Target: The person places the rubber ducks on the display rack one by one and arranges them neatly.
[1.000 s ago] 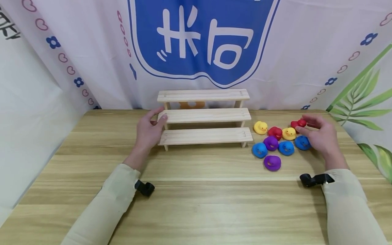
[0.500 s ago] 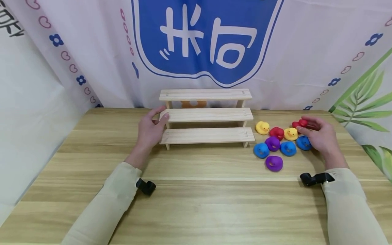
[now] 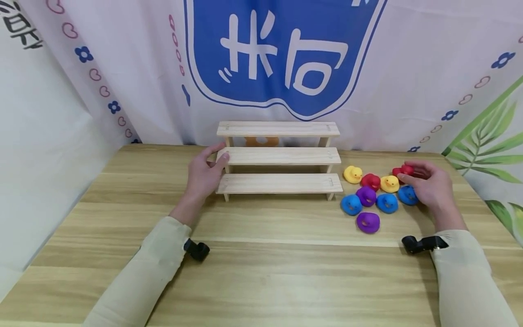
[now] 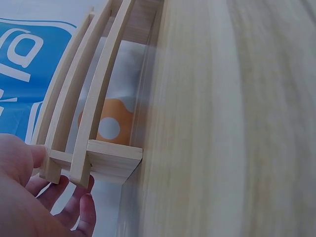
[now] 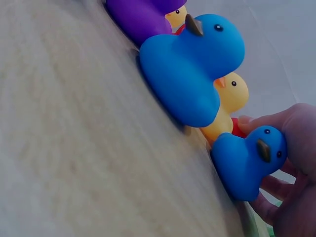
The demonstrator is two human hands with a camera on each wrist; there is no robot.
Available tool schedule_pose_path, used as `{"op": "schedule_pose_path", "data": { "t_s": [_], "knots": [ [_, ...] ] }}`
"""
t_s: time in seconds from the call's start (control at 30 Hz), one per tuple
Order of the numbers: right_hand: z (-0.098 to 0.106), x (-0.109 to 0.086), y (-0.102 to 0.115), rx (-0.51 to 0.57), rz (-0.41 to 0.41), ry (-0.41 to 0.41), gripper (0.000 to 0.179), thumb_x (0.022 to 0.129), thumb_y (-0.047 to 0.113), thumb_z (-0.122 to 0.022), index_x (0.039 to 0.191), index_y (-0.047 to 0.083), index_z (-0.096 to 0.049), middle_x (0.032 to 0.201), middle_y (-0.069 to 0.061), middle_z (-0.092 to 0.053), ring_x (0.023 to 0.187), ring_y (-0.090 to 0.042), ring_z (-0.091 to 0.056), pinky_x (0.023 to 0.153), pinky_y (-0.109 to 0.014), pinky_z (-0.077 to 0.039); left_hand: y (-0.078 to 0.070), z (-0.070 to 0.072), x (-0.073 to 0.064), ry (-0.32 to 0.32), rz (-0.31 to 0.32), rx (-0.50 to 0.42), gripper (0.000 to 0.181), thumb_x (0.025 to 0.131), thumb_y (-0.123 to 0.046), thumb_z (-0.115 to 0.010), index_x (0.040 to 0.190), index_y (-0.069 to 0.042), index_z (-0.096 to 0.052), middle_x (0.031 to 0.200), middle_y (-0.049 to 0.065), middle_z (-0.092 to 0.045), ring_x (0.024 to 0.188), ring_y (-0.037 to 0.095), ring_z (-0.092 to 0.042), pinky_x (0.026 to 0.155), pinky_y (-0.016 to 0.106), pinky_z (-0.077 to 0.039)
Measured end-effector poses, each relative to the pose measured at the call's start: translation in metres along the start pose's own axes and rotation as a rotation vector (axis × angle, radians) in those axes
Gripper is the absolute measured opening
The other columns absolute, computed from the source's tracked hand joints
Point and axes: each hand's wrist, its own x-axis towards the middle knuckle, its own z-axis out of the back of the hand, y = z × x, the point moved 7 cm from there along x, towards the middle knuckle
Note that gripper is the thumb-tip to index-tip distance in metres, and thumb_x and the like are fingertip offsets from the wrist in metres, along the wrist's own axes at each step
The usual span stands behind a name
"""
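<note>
A three-tier wooden display stand stands at the back middle of the table. My left hand grips its left end, thumb over the middle board; in the left wrist view the fingers curl beneath the board ends. On the far right, my right hand pinches a red rubber duck between thumb and fingers. That duck is mostly hidden behind a blue duck in the right wrist view. This blue duck sits right by the palm, with a yellow duck to the left.
Grouped right of the stand are another yellow duck, a second red duck, purple ducks and more blue ducks. A printed cloth hangs behind the wood-grain table.
The head view has shifted slightly, so the scene sits a little further right and lower. Both hands keep their places at the stand and the red duck.
</note>
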Motion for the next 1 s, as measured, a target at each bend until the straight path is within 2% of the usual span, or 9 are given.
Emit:
{"op": "schedule_pose_path", "data": {
  "t_s": [0.17,0.23,0.27,0.37,0.47,0.6,0.8,0.97,1.0],
  "knots": [
    [0.003,-0.002,0.001,-0.009,-0.003,-0.018,0.064,0.105,0.045,-0.064,0.158,0.012,-0.050,0.153,-0.018,-0.054,0.138,-0.034,-0.052,0.119,-0.051,-0.045,-0.001,-0.001,0.000,0.006,0.007,0.003,0.045,0.108,-0.037,-0.062,0.151,-0.028,-0.060,0.108,0.008,-0.066,0.057,0.006,-0.048,0.047,0.021,-0.041],
    [0.004,-0.002,0.001,-0.004,-0.007,-0.027,0.065,0.104,0.047,-0.063,0.158,0.013,-0.050,0.153,-0.017,-0.054,0.137,-0.033,-0.053,0.115,-0.043,-0.049,-0.001,0.000,0.000,0.008,0.006,0.001,0.045,0.108,-0.037,-0.062,0.152,-0.028,-0.059,0.114,0.008,-0.065,0.058,0.006,-0.048,0.047,0.021,-0.041],
    [0.004,-0.002,0.002,-0.004,-0.004,-0.031,0.065,0.104,0.047,-0.063,0.158,0.013,-0.050,0.153,-0.016,-0.055,0.135,-0.031,-0.055,0.112,-0.036,-0.052,0.000,0.000,0.000,0.008,0.008,-0.005,0.045,0.108,-0.037,-0.063,0.151,-0.028,-0.059,0.109,0.009,-0.065,0.057,0.006,-0.048,0.047,0.021,-0.041],
    [0.007,-0.003,0.004,0.013,0.013,-0.036,0.067,0.103,0.050,-0.064,0.157,0.014,-0.051,0.142,-0.005,-0.060,0.122,-0.018,-0.060,0.094,-0.015,-0.054,0.000,0.000,-0.001,0.007,0.005,-0.015,0.045,0.108,-0.037,-0.063,0.151,-0.027,-0.060,0.098,0.009,-0.064,0.055,0.006,-0.048,0.046,0.021,-0.041],
    [0.009,-0.005,0.009,0.045,0.043,-0.036,0.068,0.101,0.053,-0.066,0.156,0.015,-0.052,0.127,0.013,-0.059,0.110,-0.002,-0.057,0.081,-0.003,-0.048,0.000,0.000,-0.001,0.007,0.003,-0.024,0.045,0.108,-0.036,-0.063,0.151,-0.026,-0.060,0.102,0.011,-0.065,0.055,0.005,-0.049,0.047,0.021,-0.041],
    [0.012,-0.008,0.018,0.088,0.079,-0.058,0.069,0.097,0.054,-0.070,0.155,0.018,-0.055,0.115,0.026,-0.054,0.105,0.006,-0.056,0.079,-0.001,-0.049,0.000,-0.001,-0.001,0.012,-0.006,-0.019,0.045,0.108,-0.036,-0.062,0.152,-0.026,-0.059,0.120,0.011,-0.065,0.057,0.003,-0.051,0.049,0.020,-0.043],
    [0.014,-0.015,0.038,0.126,0.131,-0.090,0.067,0.097,0.050,-0.073,0.152,0.016,-0.057,0.111,0.029,-0.054,0.094,0.012,-0.058,0.075,-0.004,-0.052,-0.001,0.000,-0.003,0.013,0.002,-0.014,0.045,0.108,-0.037,-0.062,0.152,-0.026,-0.059,0.108,0.012,-0.065,0.057,0.005,-0.049,0.048,0.021,-0.042],
    [0.012,-0.019,0.054,0.118,0.159,-0.093,0.067,0.097,0.050,-0.073,0.153,0.018,-0.056,0.115,0.026,-0.057,0.099,0.010,-0.058,0.076,-0.005,-0.050,-0.001,0.000,-0.003,0.013,0.006,-0.011,0.046,0.108,-0.037,-0.062,0.152,-0.027,-0.059,0.115,0.006,-0.064,0.059,0.006,-0.050,0.049,0.022,-0.043],
    [0.011,-0.020,0.056,0.112,0.161,-0.094,0.067,0.097,0.051,-0.072,0.154,0.019,-0.056,0.118,0.023,-0.059,0.102,0.008,-0.058,0.077,-0.005,-0.050,0.000,0.000,-0.003,0.010,0.005,-0.012,0.045,0.108,-0.036,-0.062,0.152,-0.027,-0.059,0.109,0.008,-0.064,0.057,0.006,-0.049,0.048,0.022,-0.042]
  ]
}}
